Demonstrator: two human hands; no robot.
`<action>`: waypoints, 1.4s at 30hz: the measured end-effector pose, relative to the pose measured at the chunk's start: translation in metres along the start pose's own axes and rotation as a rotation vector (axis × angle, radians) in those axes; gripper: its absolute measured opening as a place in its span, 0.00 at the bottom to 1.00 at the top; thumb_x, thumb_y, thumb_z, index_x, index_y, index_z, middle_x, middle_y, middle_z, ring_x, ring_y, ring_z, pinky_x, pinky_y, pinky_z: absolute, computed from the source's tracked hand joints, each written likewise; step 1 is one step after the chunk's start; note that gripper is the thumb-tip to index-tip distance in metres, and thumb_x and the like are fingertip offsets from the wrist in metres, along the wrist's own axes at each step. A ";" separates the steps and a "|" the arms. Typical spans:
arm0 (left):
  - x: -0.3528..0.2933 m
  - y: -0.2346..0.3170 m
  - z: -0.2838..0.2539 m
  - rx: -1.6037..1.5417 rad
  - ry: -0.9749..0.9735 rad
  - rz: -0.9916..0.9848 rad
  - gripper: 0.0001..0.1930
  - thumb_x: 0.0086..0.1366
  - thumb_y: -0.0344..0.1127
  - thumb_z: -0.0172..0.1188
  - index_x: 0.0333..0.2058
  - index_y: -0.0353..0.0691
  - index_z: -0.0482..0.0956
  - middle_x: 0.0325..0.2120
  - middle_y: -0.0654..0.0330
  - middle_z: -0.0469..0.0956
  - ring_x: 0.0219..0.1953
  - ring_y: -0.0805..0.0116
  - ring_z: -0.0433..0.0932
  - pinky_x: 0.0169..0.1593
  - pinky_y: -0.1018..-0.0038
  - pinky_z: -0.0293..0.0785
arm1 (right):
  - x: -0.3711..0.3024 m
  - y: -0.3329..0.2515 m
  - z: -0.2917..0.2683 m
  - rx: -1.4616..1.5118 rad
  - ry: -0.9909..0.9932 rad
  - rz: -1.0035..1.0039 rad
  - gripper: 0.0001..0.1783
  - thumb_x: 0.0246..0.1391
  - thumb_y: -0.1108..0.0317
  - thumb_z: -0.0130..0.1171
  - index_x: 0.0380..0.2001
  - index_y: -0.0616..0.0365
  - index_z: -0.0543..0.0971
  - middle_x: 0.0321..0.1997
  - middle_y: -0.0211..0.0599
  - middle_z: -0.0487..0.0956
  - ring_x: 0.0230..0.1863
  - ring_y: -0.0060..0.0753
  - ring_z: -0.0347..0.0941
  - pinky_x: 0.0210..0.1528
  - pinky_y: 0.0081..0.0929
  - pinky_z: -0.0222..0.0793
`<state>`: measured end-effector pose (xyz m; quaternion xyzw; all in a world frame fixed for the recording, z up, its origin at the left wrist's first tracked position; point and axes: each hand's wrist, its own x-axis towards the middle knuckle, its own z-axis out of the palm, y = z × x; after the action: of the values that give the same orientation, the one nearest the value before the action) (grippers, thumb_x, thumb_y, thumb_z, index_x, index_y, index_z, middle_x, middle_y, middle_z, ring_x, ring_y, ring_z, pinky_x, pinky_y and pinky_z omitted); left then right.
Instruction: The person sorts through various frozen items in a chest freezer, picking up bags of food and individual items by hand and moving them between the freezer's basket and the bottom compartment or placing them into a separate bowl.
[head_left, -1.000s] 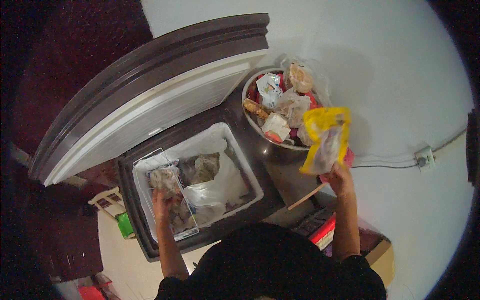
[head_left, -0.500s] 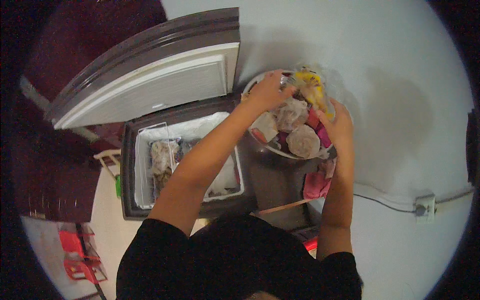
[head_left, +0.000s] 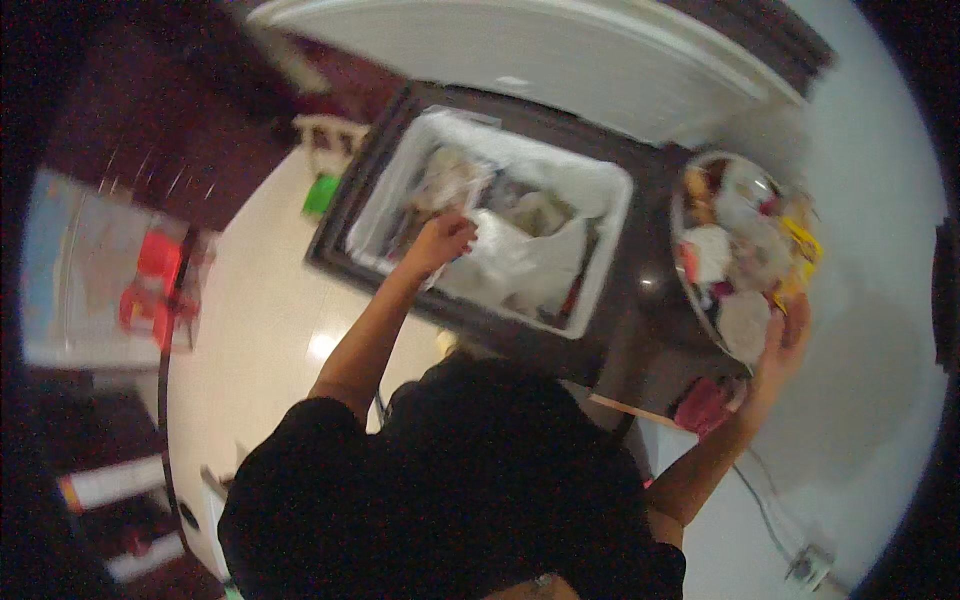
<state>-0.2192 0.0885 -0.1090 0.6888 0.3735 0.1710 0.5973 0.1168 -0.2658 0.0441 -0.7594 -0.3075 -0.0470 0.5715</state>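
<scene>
My left hand (head_left: 445,243) hangs over the open chest freezer (head_left: 610,215), above the wire basket (head_left: 490,172) at its left. Its fingers look loosely bent and are blurred; I cannot tell whether anything is in them. Beside it a large white plastic bag (head_left: 510,255) covers much of the freezer's inside. My right hand (head_left: 785,345) grips the right near rim of a round basin (head_left: 682,235), its fingers bent around the edge. The basin holds several bagged food packs, among them a yellow packet (head_left: 803,250) and a round whitish bundle (head_left: 745,325).
The raised freezer lid (head_left: 560,65) stands along the back. A dark red cloth (head_left: 703,405) lies below the basin, by the wall. A socket with a plug (head_left: 810,568) sits low on the right wall. Red chairs (head_left: 155,285) and a green object (head_left: 321,195) are at the left.
My left hand has left the basin and moved left over the freezer. My right hand stays at the basin's rim. The view has turned, bringing more of the freezer's inside and the white bag into sight.
</scene>
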 end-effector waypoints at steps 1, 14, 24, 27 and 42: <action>-0.002 -0.025 -0.022 -0.015 0.087 0.072 0.11 0.59 0.37 0.54 0.34 0.34 0.75 0.24 0.61 0.77 0.24 0.75 0.75 0.29 0.78 0.71 | -0.004 0.002 0.010 -0.017 -0.025 -0.014 0.26 0.56 0.67 0.51 0.56 0.64 0.61 0.57 0.43 0.66 0.54 0.32 0.64 0.57 0.28 0.58; -0.033 -0.067 -0.150 -0.096 0.347 -0.061 0.12 0.58 0.38 0.56 0.32 0.33 0.75 0.21 0.61 0.76 0.23 0.76 0.73 0.28 0.79 0.69 | -0.073 -0.145 0.145 0.312 -0.264 -0.058 0.21 0.53 0.62 0.50 0.46 0.63 0.66 0.48 0.40 0.69 0.49 0.32 0.65 0.55 0.31 0.59; 0.029 -0.114 -0.157 0.011 0.023 -0.029 0.11 0.53 0.37 0.56 0.30 0.36 0.76 0.22 0.59 0.77 0.26 0.71 0.76 0.32 0.73 0.71 | -0.109 -0.165 0.204 1.070 -0.587 -0.010 0.16 0.53 0.60 0.50 0.40 0.58 0.67 0.43 0.38 0.69 0.44 0.31 0.65 0.51 0.33 0.59; 0.053 -0.106 -0.157 0.171 -0.007 -0.132 0.12 0.51 0.39 0.57 0.31 0.37 0.77 0.24 0.56 0.78 0.27 0.64 0.77 0.35 0.70 0.72 | -0.104 -0.171 0.217 1.260 -0.691 0.044 0.15 0.53 0.59 0.49 0.38 0.57 0.67 0.41 0.37 0.69 0.43 0.31 0.66 0.49 0.34 0.59; 0.190 -0.217 -0.045 0.777 0.029 -0.057 0.17 0.49 0.38 0.59 0.36 0.33 0.76 0.33 0.43 0.76 0.39 0.48 0.76 0.41 0.59 0.72 | -0.056 -0.158 0.305 1.686 -1.064 0.337 0.10 0.53 0.56 0.48 0.29 0.50 0.68 0.33 0.34 0.70 0.35 0.30 0.66 0.44 0.37 0.59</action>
<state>-0.1911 0.2579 -0.3453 0.8507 0.4377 0.0097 0.2909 -0.0961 0.0093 0.0489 -0.0638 -0.3440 0.6119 0.7094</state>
